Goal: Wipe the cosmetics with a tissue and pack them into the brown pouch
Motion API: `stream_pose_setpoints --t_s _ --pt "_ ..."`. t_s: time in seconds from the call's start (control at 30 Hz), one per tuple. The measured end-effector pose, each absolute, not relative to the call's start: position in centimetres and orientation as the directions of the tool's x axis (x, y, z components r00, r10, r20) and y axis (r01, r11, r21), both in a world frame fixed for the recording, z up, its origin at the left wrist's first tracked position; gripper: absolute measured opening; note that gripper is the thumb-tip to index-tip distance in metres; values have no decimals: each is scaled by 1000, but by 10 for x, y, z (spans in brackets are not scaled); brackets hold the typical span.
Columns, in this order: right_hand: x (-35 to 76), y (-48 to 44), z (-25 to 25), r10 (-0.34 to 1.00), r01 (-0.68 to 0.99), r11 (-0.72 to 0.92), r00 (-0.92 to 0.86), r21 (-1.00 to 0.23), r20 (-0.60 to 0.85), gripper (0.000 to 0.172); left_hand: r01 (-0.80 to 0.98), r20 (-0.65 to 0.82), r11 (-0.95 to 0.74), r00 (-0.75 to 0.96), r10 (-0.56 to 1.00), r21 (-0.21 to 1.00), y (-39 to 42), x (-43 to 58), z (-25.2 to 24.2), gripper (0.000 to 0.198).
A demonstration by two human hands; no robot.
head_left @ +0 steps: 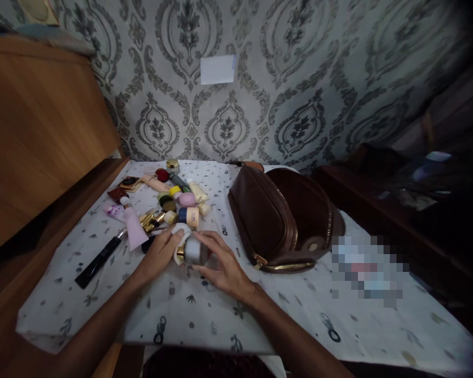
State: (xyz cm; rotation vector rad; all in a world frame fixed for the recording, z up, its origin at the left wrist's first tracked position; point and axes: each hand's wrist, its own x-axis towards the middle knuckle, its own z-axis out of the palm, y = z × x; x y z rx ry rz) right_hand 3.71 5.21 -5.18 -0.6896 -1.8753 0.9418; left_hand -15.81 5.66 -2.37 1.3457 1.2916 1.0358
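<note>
Above the front middle of the table, my right hand grips a frosted cosmetic jar with a gold band, tipped on its side. My left hand presses a white cloth or wipe around the jar's gold end. Just beyond my hands lie a blue and peach jar, a pink rounded item and several gold tubes. Left of my left hand are a pink squeeze tube and a black-handled brush.
A brown leather bag stands unzipped to the right. More cosmetics, among them a gold-lidded jar, lie at the back left. A wooden cabinet borders the left side, and a patterned wall rises behind. Something pixelated lies at the right.
</note>
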Motion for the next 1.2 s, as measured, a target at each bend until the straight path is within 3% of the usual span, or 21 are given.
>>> stream_pose_setpoints --t_s 0.13,0.47,0.6,0.73,1.0,1.2 --pt "35 50 -51 754 51 559 -448 -828 481 60 1 -213 213 62 975 977 63 -161 -30 38" --pt "27 53 -57 934 -99 242 -246 -965 260 59 -111 -179 197 156 972 974 60 -156 -30 49" --pt "26 54 -54 950 -15 264 -171 -964 263 62 85 -19 2 193 981 996 57 -158 -28 46" --pt "28 54 -48 946 41 275 -188 -961 263 56 291 150 -214 224 963 933 55 -160 -23 40" --pt "31 58 -48 968 -207 40 -236 -978 89 41 352 210 -278 218 953 894 51 -159 -23 30" --pt "25 55 -45 891 -493 -228 -454 -840 25 38 307 219 -262 170 961 915 50 -157 -27 35"
